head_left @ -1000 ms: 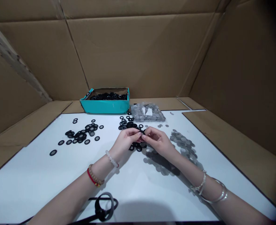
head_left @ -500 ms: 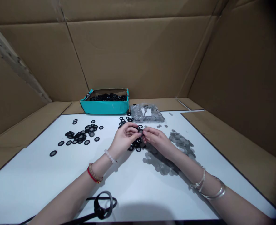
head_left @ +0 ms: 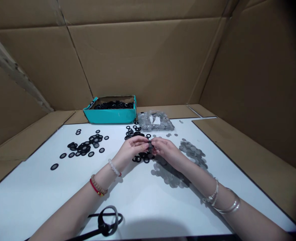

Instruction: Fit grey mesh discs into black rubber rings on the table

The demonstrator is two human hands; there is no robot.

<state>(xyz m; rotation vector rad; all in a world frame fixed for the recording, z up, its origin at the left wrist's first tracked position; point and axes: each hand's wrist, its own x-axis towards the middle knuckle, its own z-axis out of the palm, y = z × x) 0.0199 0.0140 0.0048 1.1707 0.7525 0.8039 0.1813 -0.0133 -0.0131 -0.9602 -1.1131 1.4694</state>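
Observation:
My left hand point(head_left: 131, 150) and my right hand point(head_left: 168, 150) meet over the middle of the white table. Their fingertips pinch a small black ring point(head_left: 150, 145) from both sides; it is turned nearly edge-on, so whether a grey disc sits in it cannot be made out. Below and behind the hands lies a heap of loose black rings point(head_left: 146, 160). Thin grey discs point(head_left: 171, 174) spread in a pile beneath my right hand and forearm. To the left, a group of black rings with grey centres point(head_left: 84, 147) lies scattered.
A turquoise box point(head_left: 110, 115) of black rings stands at the back, beside a clear bag point(head_left: 156, 121) of grey discs. More discs point(head_left: 193, 152) lie to the right. A black strap with a grey loop point(head_left: 108, 221) rests near the front. Cardboard walls point(head_left: 143, 63) surround the table.
The black ring between my fingertips has turned from facing me to nearly edge-on. My left fingers have straightened somewhat. The whole view has shifted slightly.

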